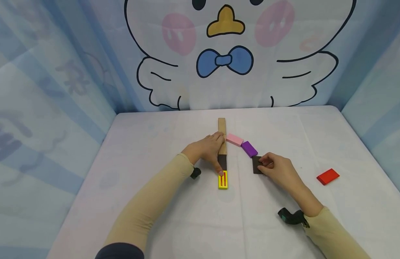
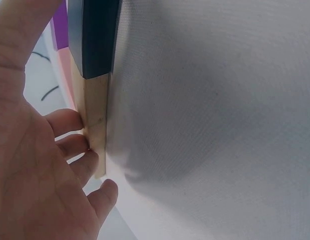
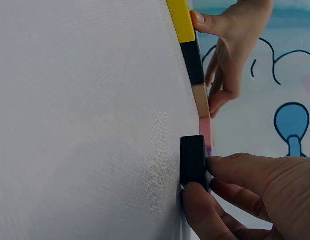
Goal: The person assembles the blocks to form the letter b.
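Note:
A straight row of flat blocks runs away from me: a yellow block with red stripes (image 1: 223,184), a dark block (image 1: 222,162), then plain wooden blocks (image 1: 221,124). My left hand (image 1: 209,148) rests along this row, its fingertips on the wood and its thumb on the yellow block. From the wood a pink block (image 1: 234,140) and a purple block (image 1: 249,149) slant off to the right. Just past the purple one lies a black block (image 3: 192,160), near or touching its corner. Finger and thumb of my right hand (image 1: 282,171) pinch this black block.
A red block (image 1: 328,176) lies apart on the right of the white-covered table (image 1: 193,223). Dark wrist cameras stick out by both hands, the right one (image 1: 290,216) near the tabletop. A printed curtain (image 1: 225,86) hangs behind the table's far edge.

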The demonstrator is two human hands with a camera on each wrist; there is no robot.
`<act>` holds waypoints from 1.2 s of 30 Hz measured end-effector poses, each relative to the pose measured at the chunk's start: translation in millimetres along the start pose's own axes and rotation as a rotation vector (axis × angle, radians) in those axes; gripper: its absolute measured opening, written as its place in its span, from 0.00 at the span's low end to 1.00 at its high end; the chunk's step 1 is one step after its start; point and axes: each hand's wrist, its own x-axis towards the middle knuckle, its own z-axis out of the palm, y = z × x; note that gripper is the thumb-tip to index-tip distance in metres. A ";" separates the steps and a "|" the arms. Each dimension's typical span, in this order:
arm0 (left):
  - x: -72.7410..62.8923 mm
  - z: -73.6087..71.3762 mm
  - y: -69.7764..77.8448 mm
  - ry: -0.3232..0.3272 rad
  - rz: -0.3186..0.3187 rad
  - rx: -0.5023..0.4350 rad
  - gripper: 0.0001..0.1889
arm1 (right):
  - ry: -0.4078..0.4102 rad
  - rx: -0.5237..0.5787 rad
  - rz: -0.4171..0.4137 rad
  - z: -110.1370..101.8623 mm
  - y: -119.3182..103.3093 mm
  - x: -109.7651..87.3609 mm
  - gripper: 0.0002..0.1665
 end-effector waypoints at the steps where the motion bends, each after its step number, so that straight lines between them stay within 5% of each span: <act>1: 0.2 0.2 0.1 0.002 0.002 0.000 0.70 | 0.001 -0.002 0.000 0.2 0.4 -0.1 0.13; 13: 1.3 3.3 0.1 0.012 -0.008 0.006 0.69 | 0.020 -0.063 0.066 -17.9 17.1 -15.9 0.18; 26: 1.6 3.2 1.4 0.009 -0.001 0.002 0.70 | 0.168 -0.237 0.012 -71.5 88.5 -51.3 0.18; 36: 2.2 3.4 2.2 0.007 -0.006 0.013 0.70 | 0.064 -0.303 0.020 -87.9 123.1 -69.8 0.24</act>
